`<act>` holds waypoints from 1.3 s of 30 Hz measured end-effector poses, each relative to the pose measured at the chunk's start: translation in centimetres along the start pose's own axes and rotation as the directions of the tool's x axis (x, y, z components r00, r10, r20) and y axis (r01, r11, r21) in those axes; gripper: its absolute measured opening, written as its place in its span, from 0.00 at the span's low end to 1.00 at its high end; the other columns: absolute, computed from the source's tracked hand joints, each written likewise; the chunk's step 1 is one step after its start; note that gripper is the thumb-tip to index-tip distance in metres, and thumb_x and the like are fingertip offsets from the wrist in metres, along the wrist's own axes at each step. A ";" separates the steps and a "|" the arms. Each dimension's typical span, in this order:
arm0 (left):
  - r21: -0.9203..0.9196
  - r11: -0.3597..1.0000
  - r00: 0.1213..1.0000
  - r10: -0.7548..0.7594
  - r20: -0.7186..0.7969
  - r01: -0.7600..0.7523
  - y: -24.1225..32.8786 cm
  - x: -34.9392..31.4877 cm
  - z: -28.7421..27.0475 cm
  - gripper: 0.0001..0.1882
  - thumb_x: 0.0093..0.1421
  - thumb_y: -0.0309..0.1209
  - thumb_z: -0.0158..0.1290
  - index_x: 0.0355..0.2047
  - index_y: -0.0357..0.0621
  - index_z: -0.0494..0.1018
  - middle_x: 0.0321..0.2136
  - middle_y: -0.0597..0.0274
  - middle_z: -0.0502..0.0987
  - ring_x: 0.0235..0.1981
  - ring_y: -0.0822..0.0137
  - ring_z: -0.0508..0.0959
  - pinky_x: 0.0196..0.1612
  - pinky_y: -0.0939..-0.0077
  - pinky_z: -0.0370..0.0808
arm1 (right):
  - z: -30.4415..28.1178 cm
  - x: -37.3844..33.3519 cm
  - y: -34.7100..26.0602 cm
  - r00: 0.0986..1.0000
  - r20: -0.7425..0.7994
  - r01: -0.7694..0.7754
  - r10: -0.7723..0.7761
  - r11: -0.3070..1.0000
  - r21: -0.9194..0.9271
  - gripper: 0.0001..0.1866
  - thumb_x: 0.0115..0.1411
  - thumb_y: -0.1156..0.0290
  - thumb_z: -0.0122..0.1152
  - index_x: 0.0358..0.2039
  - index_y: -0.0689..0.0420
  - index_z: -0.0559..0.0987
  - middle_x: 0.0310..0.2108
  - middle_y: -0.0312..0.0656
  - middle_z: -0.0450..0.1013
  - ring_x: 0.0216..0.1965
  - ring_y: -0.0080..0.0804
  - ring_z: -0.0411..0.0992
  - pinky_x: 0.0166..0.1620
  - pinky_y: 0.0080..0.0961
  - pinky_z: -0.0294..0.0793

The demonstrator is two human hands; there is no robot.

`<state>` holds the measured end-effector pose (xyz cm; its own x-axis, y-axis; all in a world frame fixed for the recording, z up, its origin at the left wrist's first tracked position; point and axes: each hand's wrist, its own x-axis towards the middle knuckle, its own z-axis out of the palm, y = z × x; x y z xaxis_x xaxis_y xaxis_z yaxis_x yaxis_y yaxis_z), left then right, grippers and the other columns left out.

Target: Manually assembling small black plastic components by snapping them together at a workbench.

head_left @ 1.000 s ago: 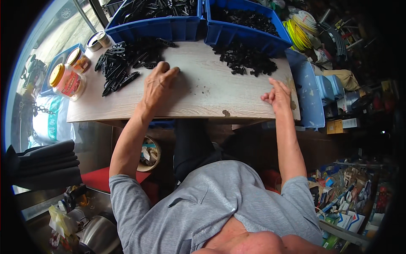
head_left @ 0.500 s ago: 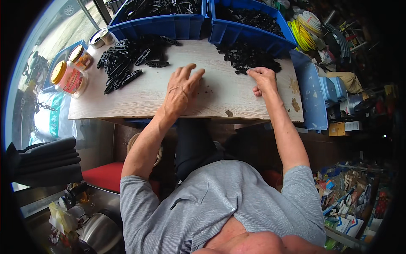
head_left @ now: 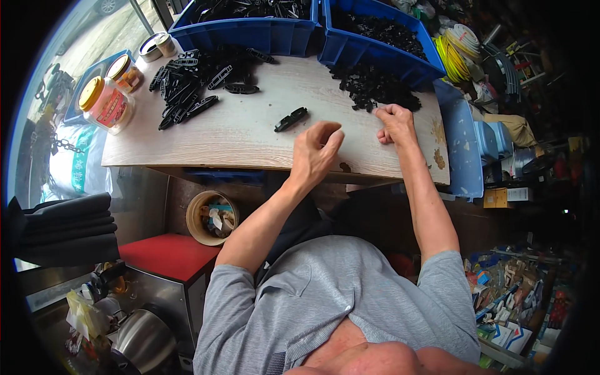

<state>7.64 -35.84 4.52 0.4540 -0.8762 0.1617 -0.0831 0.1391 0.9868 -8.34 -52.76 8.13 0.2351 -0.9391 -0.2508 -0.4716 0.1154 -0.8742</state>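
Observation:
My left hand point(head_left: 315, 153) is over the middle of the table with its fingers curled toward the thumb; whatever they may hold is hidden. Just beyond it, to the left, one long black plastic part point(head_left: 292, 119) lies alone on the tabletop. My right hand point(head_left: 396, 125) pinches thumb and forefinger together at the near edge of a heap of small black pieces point(head_left: 369, 87). What sits between those fingertips is too small to name. At the left lies a pile of long black plastic parts point(head_left: 184, 94), of the same kind as the lone one.
Two blue bins, one with long black parts point(head_left: 244, 39) and one with small pieces point(head_left: 381, 57), stand along the table's far side. Jars point(head_left: 103, 109) and tins point(head_left: 150, 49) are at the left. Below the table's front edge stands a waste bucket point(head_left: 195, 215) near a red-topped cabinet point(head_left: 165, 250).
My left hand has moved right and nearer to me, its spread fingers now curled. The lone black part now shows where that hand was. My right hand stays at the small-piece heap.

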 end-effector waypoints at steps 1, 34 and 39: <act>-0.018 0.997 0.997 -0.074 0.024 0.074 -0.1 0.8 0.4 0.15 0.65 0.34 0.57 0.45 0.33 0.77 0.31 0.59 0.81 0.30 0.73 0.79 0.33 0.79 0.76 | 0.3 -0.5 0.1 1.000 0.007 0.001 -0.001 1.000 -0.004 0.11 0.60 0.64 0.66 0.35 0.59 0.79 0.17 0.37 0.72 0.13 0.22 0.70 0.15 0.19 0.70; 0.752 0.624 0.795 0.558 -0.238 -0.214 0.9 0.6 -4.6 0.18 0.52 0.28 0.62 0.44 0.41 0.75 0.44 0.52 0.77 0.47 0.50 0.74 0.49 0.57 0.69 | 3.6 -7.1 2.0 0.918 0.265 0.102 -0.296 0.820 0.563 0.07 0.61 0.68 0.66 0.37 0.54 0.79 0.16 0.33 0.70 0.23 0.27 0.77 0.27 0.27 0.80; 0.886 0.433 0.907 0.419 -0.038 -0.163 -0.6 1.2 -6.5 0.15 0.56 0.30 0.60 0.44 0.45 0.77 0.45 0.56 0.78 0.48 0.50 0.75 0.50 0.57 0.70 | 3.9 -6.9 1.9 0.912 0.266 0.083 -0.313 0.774 0.628 0.07 0.62 0.68 0.65 0.37 0.55 0.78 0.15 0.34 0.69 0.23 0.30 0.78 0.30 0.34 0.83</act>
<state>13.96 -33.99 4.20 0.4110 -0.7187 0.5608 -0.8962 -0.2060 0.3929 -7.54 -44.84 6.56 0.5882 -0.8061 -0.0652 0.1883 0.2149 -0.9583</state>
